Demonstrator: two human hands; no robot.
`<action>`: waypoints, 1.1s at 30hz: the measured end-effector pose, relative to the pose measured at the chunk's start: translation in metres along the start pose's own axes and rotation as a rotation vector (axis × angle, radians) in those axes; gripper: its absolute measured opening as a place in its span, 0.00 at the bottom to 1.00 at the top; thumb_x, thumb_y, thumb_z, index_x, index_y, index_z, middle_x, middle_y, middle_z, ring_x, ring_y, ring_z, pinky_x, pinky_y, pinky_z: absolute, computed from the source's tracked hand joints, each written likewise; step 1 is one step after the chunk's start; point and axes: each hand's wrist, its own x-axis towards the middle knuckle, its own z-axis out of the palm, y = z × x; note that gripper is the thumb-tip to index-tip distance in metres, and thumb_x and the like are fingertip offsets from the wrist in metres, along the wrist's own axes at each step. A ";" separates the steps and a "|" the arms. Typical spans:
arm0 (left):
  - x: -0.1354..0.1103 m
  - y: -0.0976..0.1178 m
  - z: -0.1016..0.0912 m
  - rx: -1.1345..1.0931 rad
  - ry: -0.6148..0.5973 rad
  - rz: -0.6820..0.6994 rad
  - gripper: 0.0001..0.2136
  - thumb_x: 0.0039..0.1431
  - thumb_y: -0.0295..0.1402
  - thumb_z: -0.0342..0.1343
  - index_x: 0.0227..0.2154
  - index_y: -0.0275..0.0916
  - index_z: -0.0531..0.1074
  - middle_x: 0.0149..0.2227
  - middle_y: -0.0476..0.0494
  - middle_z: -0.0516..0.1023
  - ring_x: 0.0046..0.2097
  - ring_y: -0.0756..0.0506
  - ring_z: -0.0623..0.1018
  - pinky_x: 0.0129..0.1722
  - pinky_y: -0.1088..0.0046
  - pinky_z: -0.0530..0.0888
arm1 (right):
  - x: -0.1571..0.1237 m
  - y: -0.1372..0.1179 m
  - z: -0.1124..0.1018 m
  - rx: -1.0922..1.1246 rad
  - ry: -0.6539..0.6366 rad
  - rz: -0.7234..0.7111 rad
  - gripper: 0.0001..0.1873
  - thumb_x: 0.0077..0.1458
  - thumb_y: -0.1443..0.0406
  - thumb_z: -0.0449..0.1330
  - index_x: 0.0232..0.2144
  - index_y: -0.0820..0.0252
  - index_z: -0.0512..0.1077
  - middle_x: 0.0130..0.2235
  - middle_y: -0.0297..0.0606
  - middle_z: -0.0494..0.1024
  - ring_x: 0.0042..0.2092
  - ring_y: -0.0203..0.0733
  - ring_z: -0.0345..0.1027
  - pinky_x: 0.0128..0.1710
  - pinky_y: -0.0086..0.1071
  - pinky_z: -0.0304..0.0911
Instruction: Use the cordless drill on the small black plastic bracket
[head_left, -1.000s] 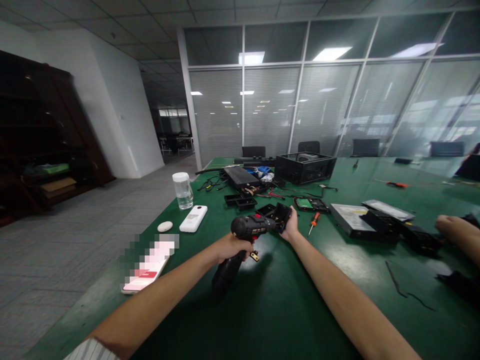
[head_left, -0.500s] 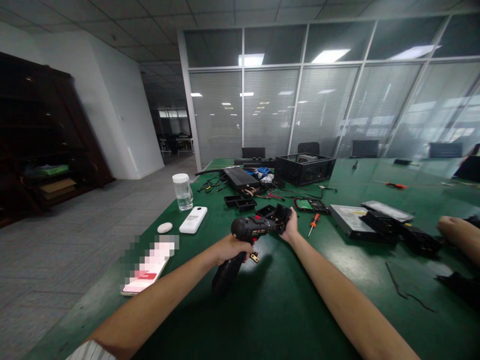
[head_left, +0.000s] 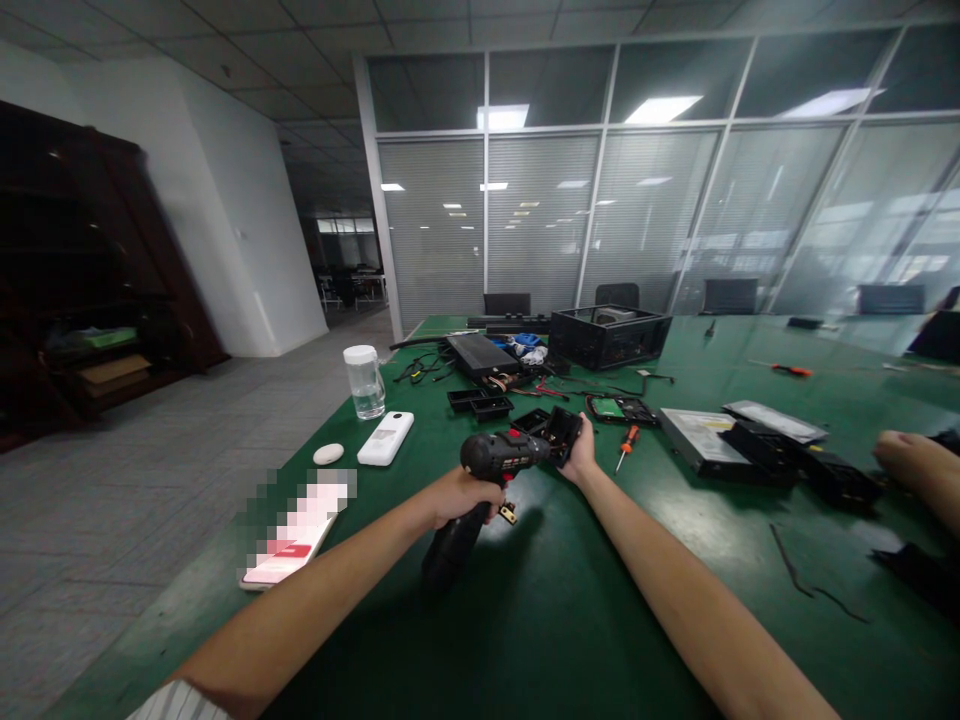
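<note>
My left hand (head_left: 466, 497) is wrapped round the handle of a black cordless drill (head_left: 499, 455), whose nose points right. A black plastic box-like part (head_left: 564, 434) is gripped in my right hand (head_left: 582, 455), tilted toward the drill. The drill's front end meets this part; the exact contact point is too small to make out. Below the drill, a small brass-coloured piece (head_left: 508, 513) shows beside my left fingers. Just beyond the held part lies another black tray-like part (head_left: 531, 421). An orange-handled screwdriver (head_left: 628, 446) rests to the right of my right hand.
On the green table (head_left: 600, 620) stand a water bottle (head_left: 365, 383), a white device (head_left: 386, 439) and a phone (head_left: 300, 535) at left. A black computer case (head_left: 611, 338) and cables lie behind. Optical drives (head_left: 705, 440) are at right, near another person's hand (head_left: 911, 460).
Almost nothing differs. Both hands keep the drill and the black part together in the same place; the view has shifted very slightly.
</note>
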 end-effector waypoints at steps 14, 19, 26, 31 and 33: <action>0.000 0.000 0.000 0.021 -0.001 -0.003 0.04 0.39 0.27 0.51 0.21 0.33 0.66 0.19 0.49 0.67 0.22 0.52 0.67 0.24 0.74 0.64 | -0.001 -0.001 0.002 0.010 0.014 0.012 0.27 0.46 0.45 0.43 0.29 0.59 0.70 0.26 0.39 0.75 0.27 0.44 0.68 0.26 0.36 0.63; -0.001 0.002 0.000 0.018 0.002 -0.002 0.05 0.38 0.28 0.51 0.22 0.32 0.67 0.19 0.48 0.68 0.22 0.51 0.67 0.24 0.74 0.64 | -0.003 -0.001 0.004 0.014 0.016 0.004 0.27 0.46 0.46 0.44 0.29 0.59 0.70 0.26 0.39 0.75 0.29 0.44 0.68 0.27 0.37 0.63; -0.001 0.003 0.001 0.010 0.019 -0.028 0.05 0.38 0.28 0.52 0.21 0.32 0.67 0.18 0.48 0.68 0.21 0.51 0.67 0.23 0.74 0.64 | -0.004 -0.002 0.004 0.011 0.013 -0.001 0.27 0.47 0.46 0.42 0.29 0.59 0.70 0.25 0.38 0.74 0.27 0.43 0.68 0.27 0.36 0.63; 0.000 0.002 0.000 0.005 0.012 -0.025 0.05 0.38 0.28 0.52 0.21 0.32 0.67 0.18 0.48 0.68 0.21 0.51 0.67 0.24 0.74 0.64 | -0.003 -0.001 0.004 0.009 0.013 0.005 0.27 0.47 0.46 0.42 0.29 0.59 0.70 0.25 0.39 0.75 0.27 0.43 0.68 0.27 0.36 0.63; 0.000 0.001 -0.001 0.015 0.010 -0.029 0.04 0.38 0.28 0.51 0.20 0.31 0.67 0.18 0.48 0.68 0.22 0.51 0.67 0.24 0.74 0.64 | -0.002 -0.001 0.003 0.010 0.017 0.004 0.27 0.47 0.46 0.42 0.28 0.59 0.70 0.25 0.39 0.74 0.27 0.43 0.68 0.26 0.36 0.63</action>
